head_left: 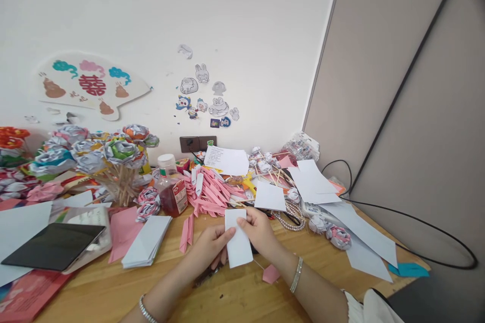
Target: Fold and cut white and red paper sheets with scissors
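A narrow white piece of paper (238, 247) is held upright above the front middle of the wooden table. My left hand (215, 245) grips its left edge, thumb on the front face and fingers behind. Near the upper right corner my right hand (257, 229) pinches the same paper with its thumb on top. Just beyond my hands lies a heap of folded pink paper strips (208, 192), with two more pink strips (187, 232) to the left. A small pink paper piece (271, 273) rests below my right wrist.
On the left are a stack of white paper strips (147, 242), a black tablet (55, 246) and a bunch of paper flowers (121, 154). A bottle of red liquid (172, 194) stands behind. Bead strings (291, 217), white sheets (314, 181) and a black cable (417, 224) lie right.
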Available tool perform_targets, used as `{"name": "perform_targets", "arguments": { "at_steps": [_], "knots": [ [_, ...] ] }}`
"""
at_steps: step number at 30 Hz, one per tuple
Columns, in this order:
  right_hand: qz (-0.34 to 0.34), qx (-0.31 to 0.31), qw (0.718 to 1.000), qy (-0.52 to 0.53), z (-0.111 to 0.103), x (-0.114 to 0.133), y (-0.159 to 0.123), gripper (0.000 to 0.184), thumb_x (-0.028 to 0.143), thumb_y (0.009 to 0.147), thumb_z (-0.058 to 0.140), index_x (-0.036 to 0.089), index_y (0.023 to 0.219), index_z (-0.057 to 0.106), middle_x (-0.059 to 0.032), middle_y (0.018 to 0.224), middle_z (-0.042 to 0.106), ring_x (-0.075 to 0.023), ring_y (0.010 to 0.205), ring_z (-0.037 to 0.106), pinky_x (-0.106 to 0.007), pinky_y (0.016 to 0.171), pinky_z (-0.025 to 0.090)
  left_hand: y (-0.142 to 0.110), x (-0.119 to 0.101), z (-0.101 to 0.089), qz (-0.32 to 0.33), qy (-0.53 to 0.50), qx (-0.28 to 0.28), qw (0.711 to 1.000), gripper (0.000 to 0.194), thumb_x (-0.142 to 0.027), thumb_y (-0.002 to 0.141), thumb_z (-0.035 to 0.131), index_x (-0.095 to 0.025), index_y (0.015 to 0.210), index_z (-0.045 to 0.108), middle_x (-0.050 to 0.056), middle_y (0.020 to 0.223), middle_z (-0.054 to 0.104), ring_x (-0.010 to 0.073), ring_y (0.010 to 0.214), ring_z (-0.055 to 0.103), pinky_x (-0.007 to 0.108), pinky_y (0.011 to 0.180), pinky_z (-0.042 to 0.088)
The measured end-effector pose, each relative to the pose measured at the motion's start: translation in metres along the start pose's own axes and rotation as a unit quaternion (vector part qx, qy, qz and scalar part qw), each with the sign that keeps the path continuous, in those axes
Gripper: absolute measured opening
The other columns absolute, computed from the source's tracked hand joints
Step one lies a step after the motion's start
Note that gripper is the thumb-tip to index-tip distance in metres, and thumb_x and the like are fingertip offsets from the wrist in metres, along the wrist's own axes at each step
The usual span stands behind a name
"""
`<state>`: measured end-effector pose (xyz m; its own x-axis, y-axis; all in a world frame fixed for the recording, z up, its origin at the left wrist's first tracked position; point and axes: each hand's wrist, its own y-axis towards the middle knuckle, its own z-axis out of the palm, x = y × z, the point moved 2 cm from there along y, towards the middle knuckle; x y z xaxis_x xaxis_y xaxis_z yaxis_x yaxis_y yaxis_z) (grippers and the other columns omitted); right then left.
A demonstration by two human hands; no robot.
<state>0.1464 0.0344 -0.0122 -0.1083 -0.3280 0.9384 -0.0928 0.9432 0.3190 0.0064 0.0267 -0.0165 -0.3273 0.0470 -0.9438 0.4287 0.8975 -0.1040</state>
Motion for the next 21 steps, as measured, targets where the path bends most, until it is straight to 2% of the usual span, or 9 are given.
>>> {"name": "perform_targets", "arguments": {
  "at_steps": [4, 9, 13, 18, 21],
  "knots": [
    [-0.012, -0.012, 1.000, -0.010, 0.000, -0.004, 0.001, 0.012, 0.028, 0.074, 0.054, 0.017, 0.075, 0.055, 0.0022, 0.059, 0.052, -0.0106, 0.052, 0.044, -0.019, 0.045, 0.033, -0.001, -0.003, 0.001, -0.002, -0.001, -0.015, 1.000, 0.048, -0.065, 0.070, 0.040, -0.018, 0.060, 0.045, -0.008, 0.032, 0.043, 0.0049, 0.027, 0.030, 0.018, 0.030, 0.016],
    [-0.028, -0.029, 0.999, -0.025, -0.001, -0.003, 0.001, 0.013, 0.028, 0.075, 0.052, 0.016, 0.070, 0.052, 0.0027, 0.059, 0.051, -0.0106, 0.053, 0.043, -0.020, 0.047, 0.032, -0.002, -0.005, 0.004, -0.018, -0.010, 0.064, 0.998, 0.048, -0.065, 0.068, 0.044, -0.018, 0.061, 0.047, -0.007, 0.034, 0.047, 0.0035, 0.024, 0.026, 0.019, 0.029, 0.013],
    [-0.036, -0.034, 0.998, -0.028, -0.002, -0.003, 0.001, 0.013, 0.028, 0.076, 0.050, 0.017, 0.069, 0.050, 0.0036, 0.057, 0.047, -0.0099, 0.052, 0.040, -0.020, 0.047, 0.031, -0.004, -0.007, 0.005, -0.019, -0.018, 0.048, 0.999, 0.047, -0.064, 0.068, 0.044, -0.018, 0.061, 0.046, -0.009, 0.032, 0.043, 0.0036, 0.025, 0.025, 0.018, 0.030, 0.015],
    [-0.037, -0.039, 0.998, -0.021, -0.003, -0.001, 0.001, 0.014, 0.028, 0.077, 0.048, 0.018, 0.068, 0.044, 0.0060, 0.056, 0.038, -0.0085, 0.050, 0.034, -0.019, 0.045, 0.028, -0.011, -0.016, 0.007, -0.012, -0.002, 0.092, 0.996, 0.045, -0.062, 0.069, 0.046, -0.017, 0.062, 0.047, -0.006, 0.037, 0.049, 0.0035, 0.027, 0.028, 0.018, 0.031, 0.015],
    [-0.043, -0.031, 0.999, -0.008, -0.003, -0.001, 0.002, 0.014, 0.028, 0.078, 0.047, 0.018, 0.068, 0.042, 0.0069, 0.055, 0.035, -0.0080, 0.049, 0.032, -0.019, 0.045, 0.027, -0.016, -0.023, 0.006, -0.019, 0.016, 0.070, 0.997, 0.044, -0.062, 0.069, 0.045, -0.018, 0.063, 0.046, -0.008, 0.036, 0.046, 0.0036, 0.027, 0.027, 0.018, 0.031, 0.015]
  ]
}}
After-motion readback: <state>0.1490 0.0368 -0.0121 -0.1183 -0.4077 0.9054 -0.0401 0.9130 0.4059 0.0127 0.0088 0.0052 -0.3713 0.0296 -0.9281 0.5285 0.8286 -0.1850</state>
